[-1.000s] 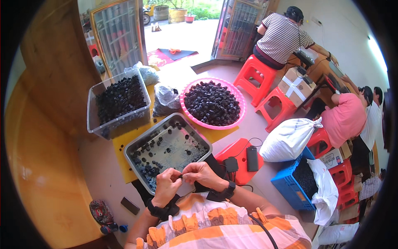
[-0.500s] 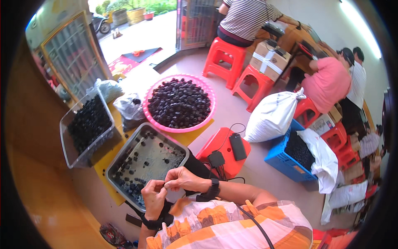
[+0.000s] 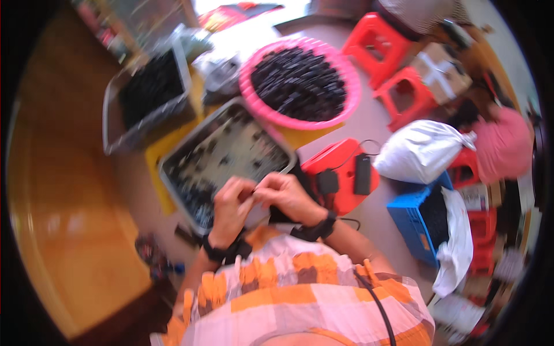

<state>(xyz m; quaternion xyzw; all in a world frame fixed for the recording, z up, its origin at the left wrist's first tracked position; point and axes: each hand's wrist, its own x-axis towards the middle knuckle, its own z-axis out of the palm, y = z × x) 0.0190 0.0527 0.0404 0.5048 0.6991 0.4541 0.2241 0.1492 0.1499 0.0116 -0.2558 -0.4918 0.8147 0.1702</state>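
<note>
My left hand and my right hand meet over the near edge of a grey rectangular tray. Fingertips of both are pinched together on something tiny; a dark speck shows between them, too small and blurred to name. Small black pieces lie scattered in the tray, thickest along its left and near side. Beyond it, a pink basin is heaped with similar black pieces. To the left, a clear plastic bin holds more of them. Dark bands circle both my wrists.
Plastic bags sit between bin and basin. On my right, a red stool carries black adapters and cables. Farther right are a white sack, a blue crate and a seated person in pink. A wooden panel stands left.
The whole view has shifted and blurred, with tray, basin and stools now higher and farther right. My hands stay pinched together, now nearer the tray's middle line.
</note>
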